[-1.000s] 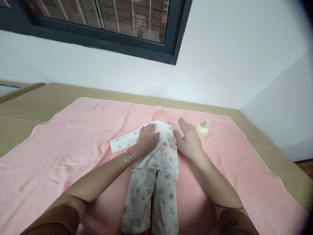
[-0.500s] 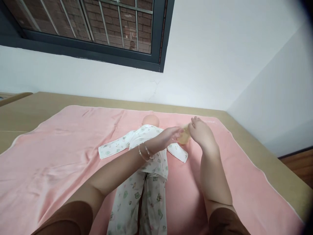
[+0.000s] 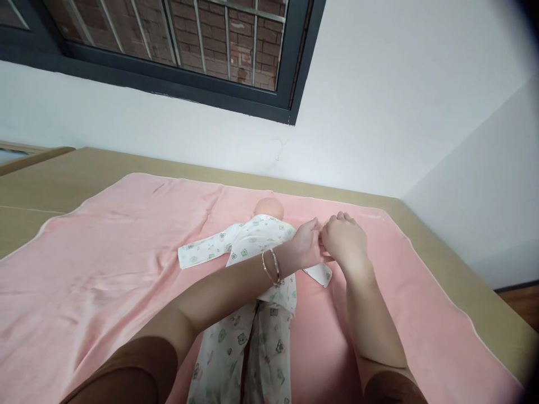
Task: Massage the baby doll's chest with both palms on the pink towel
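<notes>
A doll in a white printed top and trousers (image 3: 278, 320) lies on the pink cloth, its rounded head (image 3: 269, 208) at the far end and its sleeves spread. Over its right-hand sleeve (image 3: 320, 274), my left hand (image 3: 309, 244) is turned with the palm partly showing and the thumb apart. Nothing shows in that palm; its fingertips pass behind my other hand. My right hand (image 3: 346, 241) meets it from the right, back up, with curled fingers. What these fingers hold is hidden. Two thin bangles (image 3: 272, 267) circle my left wrist.
The pink cloth (image 3: 138, 235) covers most of a light wooden surface (image 3: 113, 160). White wall (image 3: 357, 112) rises behind it, with a dark-framed barred window (image 3: 177, 78) above. Another wall (image 3: 497, 151) stands at the right.
My hands have come together. The yellowish see-through thing between them, under my right fingers, is now out of sight. My left palm has turned more upward, and the view has shifted slightly.
</notes>
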`<state>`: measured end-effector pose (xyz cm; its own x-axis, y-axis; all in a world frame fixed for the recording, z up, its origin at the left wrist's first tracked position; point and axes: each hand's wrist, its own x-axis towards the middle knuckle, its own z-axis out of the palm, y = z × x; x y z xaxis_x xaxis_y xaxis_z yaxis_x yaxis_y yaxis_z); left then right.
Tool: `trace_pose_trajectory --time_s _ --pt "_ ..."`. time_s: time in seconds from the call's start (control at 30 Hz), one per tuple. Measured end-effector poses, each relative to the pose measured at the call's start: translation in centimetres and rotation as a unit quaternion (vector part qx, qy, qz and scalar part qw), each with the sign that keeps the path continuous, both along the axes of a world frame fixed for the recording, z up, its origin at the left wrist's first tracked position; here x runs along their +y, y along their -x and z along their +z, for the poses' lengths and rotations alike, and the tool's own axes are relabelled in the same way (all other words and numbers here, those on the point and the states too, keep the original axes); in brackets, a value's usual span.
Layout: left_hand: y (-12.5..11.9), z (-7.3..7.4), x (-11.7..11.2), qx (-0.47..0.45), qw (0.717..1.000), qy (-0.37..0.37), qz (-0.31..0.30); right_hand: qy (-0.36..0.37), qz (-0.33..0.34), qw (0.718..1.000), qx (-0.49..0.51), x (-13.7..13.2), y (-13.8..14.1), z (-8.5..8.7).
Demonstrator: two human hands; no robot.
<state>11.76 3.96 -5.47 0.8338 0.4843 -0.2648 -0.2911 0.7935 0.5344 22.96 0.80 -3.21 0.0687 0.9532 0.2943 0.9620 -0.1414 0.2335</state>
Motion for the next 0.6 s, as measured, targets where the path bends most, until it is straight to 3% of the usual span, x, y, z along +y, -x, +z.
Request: trace_pose_trajectory --time_s 0.13,0.23,0.4,0.5,0.6 --pt "4.5 -0.4 -1.6 0.081 0.996 -0.031 0.024 0.011 -0.015 0.999 0.031 0.1 -0.9 0.9" --pt "8.0 0.1 -2.4 0.094 0.994 -0.053 0.026 -0.011 -0.003 0.995 0.098 -0.4 -1.4 1.5" --pt "11.0 2.1 -2.4 0.058 0.996 -0.051 0.047 -0.114 0.171 0.96 0.188 -2.7 1.4 1.2" --pt "11.5 3.4 -2.8 0.019 0.998 -0.024 0.063 -0.099 0.318 0.923 0.192 -4.1 4.4 0.3" --pt "12.1 4.4 -4.3 -0.038 0.997 -0.044 0.059 -0.1 0.401 0.9 0.137 -4.6 6.8 -0.8"
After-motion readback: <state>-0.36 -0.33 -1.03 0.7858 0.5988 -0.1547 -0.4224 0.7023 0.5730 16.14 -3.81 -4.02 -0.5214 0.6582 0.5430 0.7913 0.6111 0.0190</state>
